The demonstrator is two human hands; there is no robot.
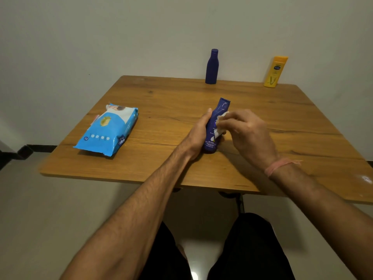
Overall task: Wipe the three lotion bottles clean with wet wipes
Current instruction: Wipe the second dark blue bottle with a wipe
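Observation:
A blue lotion bottle (pixel 219 116) stands on the wooden table (pixel 173 102), tilted slightly away from me. My left hand (pixel 198 134) grips its left side. My right hand (pixel 245 131) presses a white wet wipe (pixel 221 123) against the bottle's front. A second dark blue bottle (pixel 211 67) stands upright at the table's far edge by the wall. A yellow lotion bottle (pixel 275 71) stands to its right, also against the wall.
A blue pack of wet wipes (pixel 109 131) lies flat on the table's left part. The wall runs right behind the table's far edge. My legs in dark trousers (pixel 250 249) are below the near edge.

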